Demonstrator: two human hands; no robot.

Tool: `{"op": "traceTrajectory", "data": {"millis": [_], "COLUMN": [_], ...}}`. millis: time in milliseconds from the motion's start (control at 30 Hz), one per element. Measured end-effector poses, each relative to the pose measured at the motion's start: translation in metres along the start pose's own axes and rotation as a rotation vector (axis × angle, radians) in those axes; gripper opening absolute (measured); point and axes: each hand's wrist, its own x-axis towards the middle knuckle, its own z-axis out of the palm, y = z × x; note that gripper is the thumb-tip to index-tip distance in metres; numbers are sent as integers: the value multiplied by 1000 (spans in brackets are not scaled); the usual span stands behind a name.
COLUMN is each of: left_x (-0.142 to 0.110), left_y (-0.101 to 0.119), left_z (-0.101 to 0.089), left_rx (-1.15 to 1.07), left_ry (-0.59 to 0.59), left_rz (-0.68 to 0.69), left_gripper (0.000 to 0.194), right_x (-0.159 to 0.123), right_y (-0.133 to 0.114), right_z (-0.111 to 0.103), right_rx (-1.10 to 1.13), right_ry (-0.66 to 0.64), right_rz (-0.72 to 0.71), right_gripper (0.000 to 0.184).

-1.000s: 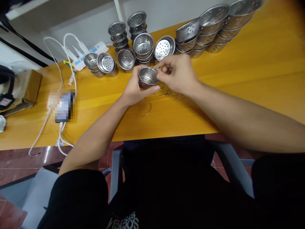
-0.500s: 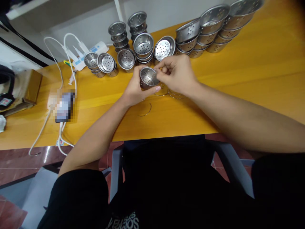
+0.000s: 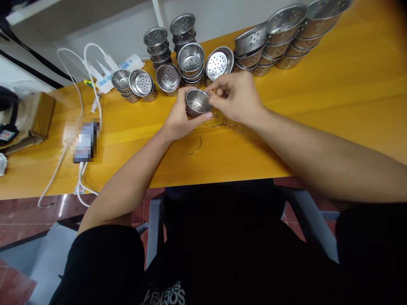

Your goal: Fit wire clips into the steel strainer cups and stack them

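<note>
My left hand (image 3: 178, 118) is wrapped round a small perforated metal cup (image 3: 197, 103), thumb along its near side. The cup is tilted, its mouth facing me, and holes show in its base and wall. At the cup's right rim my right hand (image 3: 238, 98) is closed in a pinch. Whatever lies between those fingertips is too small and covered to make out. Just below the hands, thin curved wires (image 3: 235, 127) lie on the table, partly hidden by my right hand. Closer to me rests a single bent wire (image 3: 197, 148).
Stacks of similar cups (image 3: 191, 63) line the back of the wooden table (image 3: 333, 106), with larger perforated bowls (image 3: 286, 25) at the right. To the left are a power strip (image 3: 106, 82), white cables and a phone (image 3: 86, 142). A cardboard box (image 3: 41, 112) stands far left.
Almost nothing differs. The view has shifted very slightly, and both hands keep the same hold at the cup.
</note>
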Motion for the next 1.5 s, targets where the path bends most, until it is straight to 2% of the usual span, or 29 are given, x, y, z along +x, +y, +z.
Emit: {"op": "traceTrajectory", "data": {"millis": [233,367,533,633,700,767,900,1067,1233,1500], "left_x": [1,2,3,4,3,2,0,-2,-3,-2], "left_y": [5,15,16,14,13,13,8,-1,2,1], "left_z": [0,0,-3,-7,-9,-10,-8,-5,-8,-9], "left_rx": [4,53,62,9,-41,-70,-61,-36,41,-4], "left_ry": [-3,37,49,20,1,-27,-56,-44,-32,-57], "left_rz": [25,-20,-37,-47,-61,-77,-53,3,-21,-30], "left_gripper": [112,113,116,107,98,94,105,108,101,108], "right_x": [1,-1,-3,-2,-1,1,4,6,6,6], "right_y": [0,-3,-13,-19,-20,-21,-18,-11,-7,-4], "right_z": [2,8,6,-8,-18,-24,-23,-14,-12,-9], "right_rx": [7,-3,36,142,235,290,285,321,300,351], "right_ry": [16,27,-7,-152,-275,-330,-285,-270,-282,-265], "right_rz": [-5,28,22,-19,-56,-36,84,45,63,-43], "right_gripper": [29,34,28,30,39,54,73,83,75,74]}}
